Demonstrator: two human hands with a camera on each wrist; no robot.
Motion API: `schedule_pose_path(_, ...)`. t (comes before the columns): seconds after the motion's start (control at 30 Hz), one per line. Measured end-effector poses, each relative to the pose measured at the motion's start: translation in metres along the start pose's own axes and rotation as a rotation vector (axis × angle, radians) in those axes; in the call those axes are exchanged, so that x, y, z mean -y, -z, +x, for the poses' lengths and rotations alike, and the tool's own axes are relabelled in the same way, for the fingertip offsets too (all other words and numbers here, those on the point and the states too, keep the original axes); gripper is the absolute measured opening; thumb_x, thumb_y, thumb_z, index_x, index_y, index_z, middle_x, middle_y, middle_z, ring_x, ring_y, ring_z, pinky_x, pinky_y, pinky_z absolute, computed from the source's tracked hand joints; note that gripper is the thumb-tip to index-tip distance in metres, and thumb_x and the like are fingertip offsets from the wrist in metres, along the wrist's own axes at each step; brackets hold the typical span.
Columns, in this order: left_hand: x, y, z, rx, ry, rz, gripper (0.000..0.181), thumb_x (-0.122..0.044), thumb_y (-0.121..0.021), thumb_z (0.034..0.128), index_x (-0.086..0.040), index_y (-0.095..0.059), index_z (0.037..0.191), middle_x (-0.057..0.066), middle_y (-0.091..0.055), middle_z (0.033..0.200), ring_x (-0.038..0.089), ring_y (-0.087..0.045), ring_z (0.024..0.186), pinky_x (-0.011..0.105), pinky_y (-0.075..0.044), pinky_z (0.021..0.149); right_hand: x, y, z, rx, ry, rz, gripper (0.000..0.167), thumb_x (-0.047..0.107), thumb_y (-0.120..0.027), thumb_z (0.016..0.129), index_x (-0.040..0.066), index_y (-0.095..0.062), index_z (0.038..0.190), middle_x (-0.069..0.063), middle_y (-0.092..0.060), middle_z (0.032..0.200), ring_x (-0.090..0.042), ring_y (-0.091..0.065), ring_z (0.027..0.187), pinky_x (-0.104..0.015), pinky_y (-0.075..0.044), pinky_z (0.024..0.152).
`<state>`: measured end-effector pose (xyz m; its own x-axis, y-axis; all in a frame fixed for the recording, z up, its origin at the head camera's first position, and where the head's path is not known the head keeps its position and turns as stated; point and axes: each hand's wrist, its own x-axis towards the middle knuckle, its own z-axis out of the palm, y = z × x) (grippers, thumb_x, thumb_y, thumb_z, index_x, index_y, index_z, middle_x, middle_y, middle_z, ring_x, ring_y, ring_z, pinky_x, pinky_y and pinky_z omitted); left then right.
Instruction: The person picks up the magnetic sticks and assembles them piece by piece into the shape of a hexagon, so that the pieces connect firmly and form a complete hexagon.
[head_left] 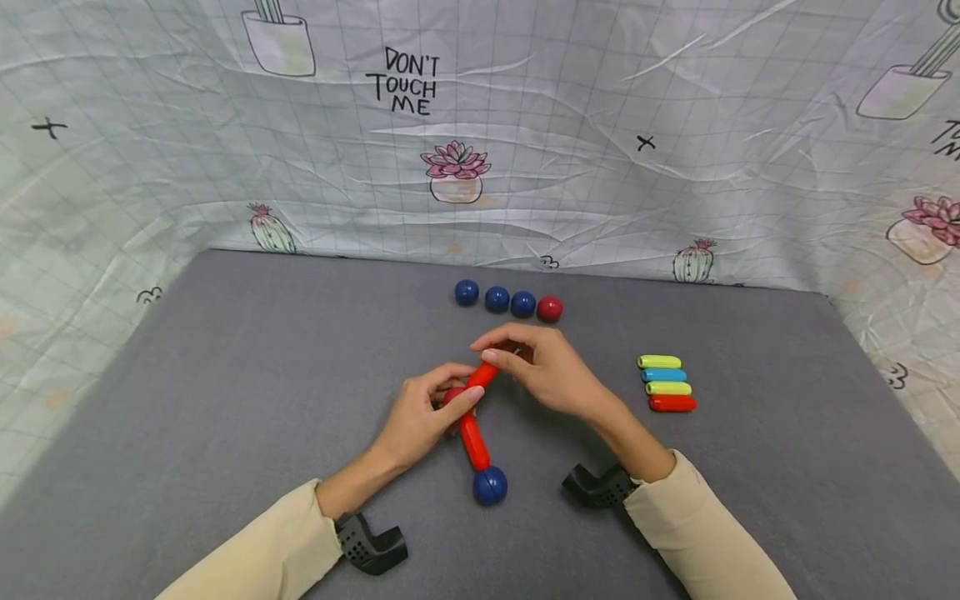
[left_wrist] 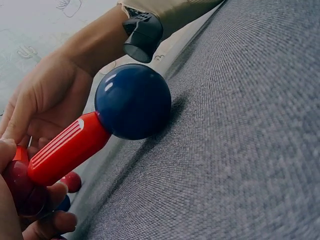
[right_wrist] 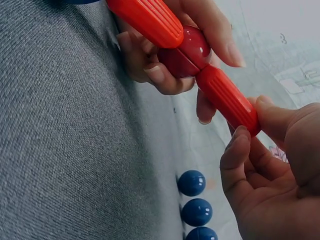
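Beige sleeves (head_left: 262, 546) lie nearest, short of the red ball (right_wrist: 186, 55); the left hand (head_left: 420, 412) grips that ball, fingers curled; the right hand (head_left: 549, 371) pinches a red stick (right_wrist: 227, 97), its long axis running from ball to right hand.

Three blue balls (head_left: 497, 299) and a red ball (head_left: 550, 309) form a row on a grey tabletop (head_left: 247, 358); nearer, to the right, two yellow-green rods (head_left: 668, 388), a blue rod (head_left: 664, 376) and a red rod (head_left: 672, 403) lie side by side. Behind, a creased gridded cloth (head_left: 562, 50) bears printed succulents (head_left: 455, 160), cacti (head_left: 272, 231) and "DON'T TOUCH ME" lettering (head_left: 408, 86).
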<state>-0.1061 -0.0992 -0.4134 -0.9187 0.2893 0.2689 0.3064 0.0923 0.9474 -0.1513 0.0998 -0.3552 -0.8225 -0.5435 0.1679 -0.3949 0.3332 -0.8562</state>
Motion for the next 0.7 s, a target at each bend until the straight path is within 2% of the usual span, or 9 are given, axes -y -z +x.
schedule_pose_path(0.2, 0.0, -0.001, 0.0, -0.013, -0.005, 0.007, 0.012, -0.011, -0.063, 0.0933, -0.004, -0.066, 0.102, 0.01, -0.065, 0.074, 0.015, -0.053, 0.05, 0.026, -0.045, 0.046, -0.003, 0.008, -0.001, -0.035, -0.017, -0.015, 0.021, 0.026, -0.056, 0.098, 0.016, -0.069, 0.112, -0.001, -0.066, 0.102, -0.023, -0.059, 0.081, -0.036, -0.049, 0.07)
schedule_pose_path(0.43, -0.001, -0.001, 0.001, -0.027, -0.002, 0.044, 0.011, -0.016, -0.064, 0.0934, -0.006, -0.067, 0.096, 0.003, -0.065, 0.073, 0.015, -0.054, 0.053, 0.024, -0.042, 0.048, -0.02, 0.033, 0.003, -0.304, -0.065, -0.143, 0.023, 0.028, -0.059, 0.097, 0.014, -0.068, 0.113, 0.0, -0.064, 0.106, -0.017, -0.06, 0.091, -0.037, -0.048, 0.078)
schedule_pose_path(0.5, -0.001, -0.001, 0.001, -0.035, 0.001, 0.055, 0.011, -0.018, -0.064, 0.0935, -0.007, -0.067, 0.094, 0.001, -0.065, 0.072, 0.014, -0.053, 0.053, 0.023, -0.039, 0.048, -0.027, 0.036, 0.005, -0.354, -0.089, -0.177, 0.024, 0.026, -0.061, 0.096, 0.012, -0.068, 0.114, -0.003, -0.062, 0.109, -0.018, -0.059, 0.092, -0.037, -0.047, 0.079)
schedule_pose_path(0.57, -0.001, -0.001, 0.001, -0.039, 0.004, 0.057, 0.012, -0.017, -0.064, 0.0935, -0.006, -0.067, 0.094, 0.001, -0.065, 0.072, 0.013, -0.054, 0.054, 0.023, -0.039, 0.048, -0.036, 0.037, 0.006, -0.371, -0.114, -0.211, 0.025, 0.023, -0.061, 0.096, 0.011, -0.066, 0.117, -0.006, -0.06, 0.112, -0.02, -0.057, 0.091, -0.037, -0.046, 0.075)
schedule_pose_path(0.7, -0.001, -0.002, 0.0, -0.038, 0.004, 0.04, 0.011, -0.012, -0.064, 0.0932, -0.002, -0.067, 0.096, 0.005, -0.066, 0.074, 0.016, -0.059, 0.06, 0.023, -0.041, 0.051, -0.051, 0.037, 0.007, -0.348, -0.134, -0.28, 0.033, 0.018, -0.063, 0.094, 0.008, -0.062, 0.125, -0.011, -0.053, 0.124, -0.024, -0.052, 0.087, -0.038, -0.042, 0.071)
